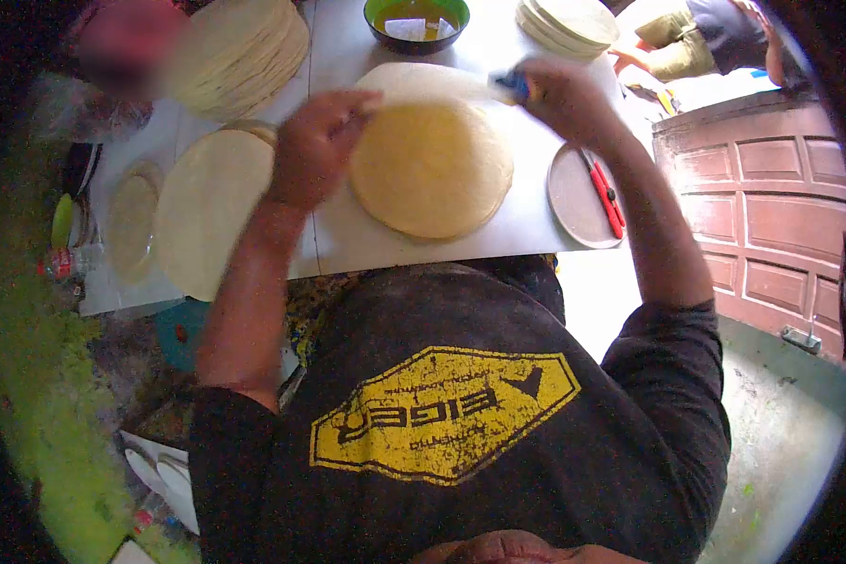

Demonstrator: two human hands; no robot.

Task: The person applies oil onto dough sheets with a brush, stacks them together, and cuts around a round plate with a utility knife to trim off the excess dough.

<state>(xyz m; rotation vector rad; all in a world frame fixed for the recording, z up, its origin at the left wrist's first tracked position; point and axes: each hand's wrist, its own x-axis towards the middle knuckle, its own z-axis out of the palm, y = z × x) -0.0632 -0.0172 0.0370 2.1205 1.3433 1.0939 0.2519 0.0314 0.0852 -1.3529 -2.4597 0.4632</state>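
A round, thin-edged yellow disc (432,174) lies flat on the white worktop (338,235), at the upper centre of the frame. A pale, thin sheet (423,83) shows directly along its far edge; whether this is a separate layer cannot be determined.

The left hand (315,150) is at the disc's left side, fingertips near the pale sheet's left edge. Blur prevents telling whether those fingers are clamped or apart. The right hand (566,99), above the sheet's right end, has its fingers closed around a small blue object (512,86), type unclear.

Above the disc, at top centre, is a round bowl (385,42), black outside and green inside, containing yellowish liquid. A tall stack of pale round sheets (240,56) occupies the upper left; a smaller pale stack (569,23), the upper right. A broad cream disc (211,211) lies left of the left forearm. Right of centre, a round grey plate (566,211) bears a red-handled tool (609,202). A brown panelled door (761,197) stands at the right.
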